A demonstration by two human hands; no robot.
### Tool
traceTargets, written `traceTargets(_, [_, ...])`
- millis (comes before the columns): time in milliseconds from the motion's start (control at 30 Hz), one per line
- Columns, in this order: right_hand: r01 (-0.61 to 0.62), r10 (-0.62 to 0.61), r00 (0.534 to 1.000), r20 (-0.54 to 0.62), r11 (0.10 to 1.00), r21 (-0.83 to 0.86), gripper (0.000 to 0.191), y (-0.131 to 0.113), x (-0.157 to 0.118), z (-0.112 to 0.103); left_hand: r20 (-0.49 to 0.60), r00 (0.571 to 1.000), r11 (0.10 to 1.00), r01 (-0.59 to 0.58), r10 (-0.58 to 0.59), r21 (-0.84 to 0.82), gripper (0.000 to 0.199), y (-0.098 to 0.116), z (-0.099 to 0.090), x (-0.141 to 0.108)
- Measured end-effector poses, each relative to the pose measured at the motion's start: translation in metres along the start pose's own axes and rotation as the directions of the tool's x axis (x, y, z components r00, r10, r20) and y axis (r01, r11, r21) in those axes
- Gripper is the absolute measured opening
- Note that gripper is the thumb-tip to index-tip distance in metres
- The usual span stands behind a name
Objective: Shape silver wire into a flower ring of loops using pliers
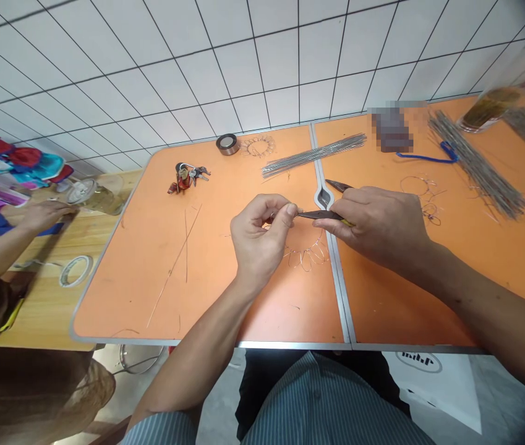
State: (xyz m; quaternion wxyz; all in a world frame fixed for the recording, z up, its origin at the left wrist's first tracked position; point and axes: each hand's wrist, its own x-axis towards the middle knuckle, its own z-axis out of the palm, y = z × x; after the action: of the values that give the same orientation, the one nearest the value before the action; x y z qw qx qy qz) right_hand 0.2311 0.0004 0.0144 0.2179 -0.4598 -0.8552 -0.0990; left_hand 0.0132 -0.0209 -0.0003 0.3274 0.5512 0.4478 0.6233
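My left hand (262,238) is closed in a pinch on thin wire near the table's middle seam. A looped wire piece (307,254), shaped like a ring of petals, shows just below its fingertips; whether it is joined to the pinched wire I cannot tell. My right hand (378,225) grips a pair of pliers (320,215) with dark jaws spread apart. One jaw points at my left fingertips and the other angles up and away. Most of the pliers' handles are hidden in my palm.
Bundles of straight wire (313,156) lie at the back and right. A tape roll (227,144), keys (192,174) and loose wires (174,266) are on the orange table (118,296). At far right stands a cup (489,108). Another person's hand (46,216) is at left.
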Motion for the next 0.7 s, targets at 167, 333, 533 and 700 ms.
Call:
traceTargets(167, [-0.017, 0.017, 0.997, -0.077, 1.000, -0.001, 0.062, 0.001, 0.001, 0.000, -0.008, 0.999, 0.996, 0.043, -0.044, -0.078, 0.029, -0.002, -0.002, 0.006])
traceTargets(333, [-0.086, 0.099, 0.987, -0.130, 0.991, 0.102, 0.056, -0.001, -0.003, -0.004, 0.025, 0.995, 0.973, 0.102, -0.099, -0.206, 0.030, -0.008, -0.008, 0.014])
traceTargets(533, [-0.364, 0.321, 0.929, 0.184, 0.706, 0.608, 0.037, -0.005, -0.003, -0.011, 0.066, 0.982, 0.952, 0.190, -0.179, -0.239, 0.036, -0.012, -0.008, 0.016])
traceTargets(700, [-0.377, 0.311, 0.922, 0.233, 0.568, 0.731, 0.020, -0.012, -0.002, -0.007, 0.075, 0.979, 0.958, 0.203, -0.191, -0.204, 0.036, -0.014, -0.004, 0.012])
